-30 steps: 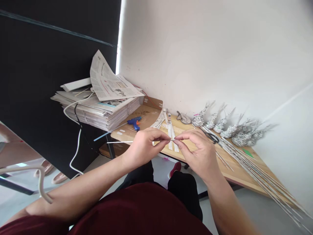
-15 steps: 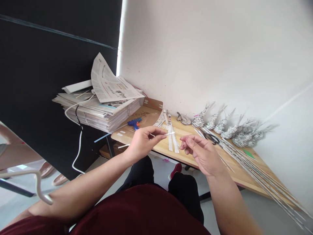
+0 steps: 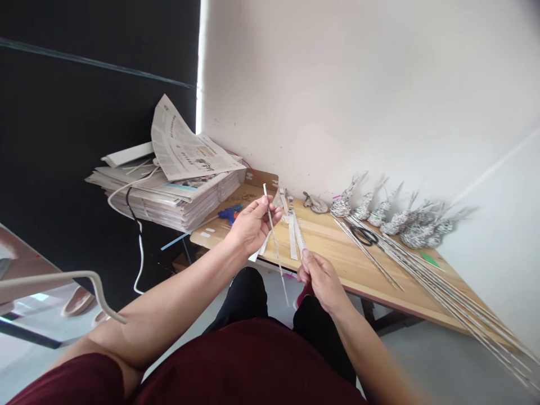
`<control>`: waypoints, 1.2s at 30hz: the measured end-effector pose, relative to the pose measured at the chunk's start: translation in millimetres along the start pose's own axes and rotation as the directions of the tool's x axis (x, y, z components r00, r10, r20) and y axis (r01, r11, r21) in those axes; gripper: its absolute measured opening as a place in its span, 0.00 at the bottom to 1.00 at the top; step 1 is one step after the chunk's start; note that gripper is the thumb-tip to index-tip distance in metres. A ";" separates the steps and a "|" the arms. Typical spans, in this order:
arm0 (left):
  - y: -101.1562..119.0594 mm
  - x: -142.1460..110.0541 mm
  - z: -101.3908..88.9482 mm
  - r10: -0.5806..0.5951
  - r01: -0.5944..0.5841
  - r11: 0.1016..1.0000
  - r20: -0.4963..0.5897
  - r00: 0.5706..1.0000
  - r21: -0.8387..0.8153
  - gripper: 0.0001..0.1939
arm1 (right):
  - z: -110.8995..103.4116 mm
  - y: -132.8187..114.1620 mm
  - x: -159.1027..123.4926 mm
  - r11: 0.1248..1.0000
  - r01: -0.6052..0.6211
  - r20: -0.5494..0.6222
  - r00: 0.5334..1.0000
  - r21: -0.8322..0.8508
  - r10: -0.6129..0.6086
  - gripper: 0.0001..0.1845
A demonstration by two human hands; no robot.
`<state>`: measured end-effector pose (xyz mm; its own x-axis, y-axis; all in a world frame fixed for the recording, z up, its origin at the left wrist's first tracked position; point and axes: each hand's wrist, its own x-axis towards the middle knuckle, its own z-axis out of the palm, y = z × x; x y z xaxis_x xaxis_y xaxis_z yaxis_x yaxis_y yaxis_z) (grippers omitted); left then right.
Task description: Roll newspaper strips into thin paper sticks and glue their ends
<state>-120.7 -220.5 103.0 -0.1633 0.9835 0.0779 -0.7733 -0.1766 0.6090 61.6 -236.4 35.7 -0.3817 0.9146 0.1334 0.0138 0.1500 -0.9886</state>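
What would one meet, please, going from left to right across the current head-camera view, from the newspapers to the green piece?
Stack of newspapers, left hand holding a thin paper stick, right hand, black-handled scissors, flat green piece.

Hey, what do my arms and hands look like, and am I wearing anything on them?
Your left hand and right hand are gloveless, with no watch or bracelet visible. A short, dark red sleeve ends near your left elbow; the right sleeve's edge isn't clear.
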 end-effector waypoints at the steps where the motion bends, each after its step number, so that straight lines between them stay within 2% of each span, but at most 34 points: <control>1: -1.7 1.6 0.8 -0.006 0.006 1.000 -0.010 1.000 -0.008 0.03 | 0.8 4.0 -0.7 1.000 -0.012 -0.010 1.000 0.005 0.012 0.25; 5: -6.7 7.7 1.1 -0.041 0.041 0.999 -0.049 0.998 -0.013 0.04 | -2.8 10.5 -4.8 0.995 -0.086 -0.028 0.996 0.055 0.087 0.20; 9: -9.3 15.2 0.0 -0.044 0.043 0.999 -0.064 0.997 -0.008 0.07 | -15.4 18.1 -10.8 0.985 -0.164 -0.007 0.986 0.053 0.165 0.15; 15: -20.8 25.6 -2.2 -0.047 0.049 0.999 -0.085 0.995 0.021 0.06 | -36.5 41.1 -24.8 0.966 -0.252 -0.086 0.965 -0.057 0.247 0.17; 21: -37.9 31.3 -4.4 -0.068 0.072 0.997 -0.104 0.992 0.037 0.05 | -45.3 50.2 -31.9 0.959 -0.271 -0.199 0.948 -0.085 0.250 0.25; 24: -45.5 32.6 -5.1 -0.074 0.080 0.995 -0.091 0.993 0.057 0.05 | -48.6 45.3 -37.8 0.966 -0.253 -0.128 0.961 -0.052 0.245 0.20; 27: -56.3 32.1 -6.8 -0.086 0.092 0.993 -0.084 0.993 0.073 0.06 | -47.2 33.1 -46.7 0.962 -0.255 0.016 0.967 0.103 0.254 0.27; 29: -65.6 30.8 -8.0 -0.102 0.108 0.991 -0.081 0.991 0.077 0.06 | -42.9 24.9 -51.5 0.944 -0.279 0.092 0.960 0.178 0.266 0.26; 31: -74.8 28.9 -9.0 -0.127 0.133 0.988 -0.075 0.989 0.081 0.06 | -38.1 20.5 -53.9 0.945 -0.279 0.139 0.956 0.170 0.258 0.26; 36: -85.8 24.6 -13.7 -0.223 0.230 0.964 -0.066 0.973 0.131 0.04 | -39.6 27.5 -53.8 0.965 -0.258 0.052 0.965 0.041 0.256 0.21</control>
<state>-66.7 -181.7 41.9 -0.0266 0.9933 -0.1123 -0.7032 0.0613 0.7084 119.2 -266.6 4.1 -0.4130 0.9017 -0.1280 0.0742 -0.1068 -0.9915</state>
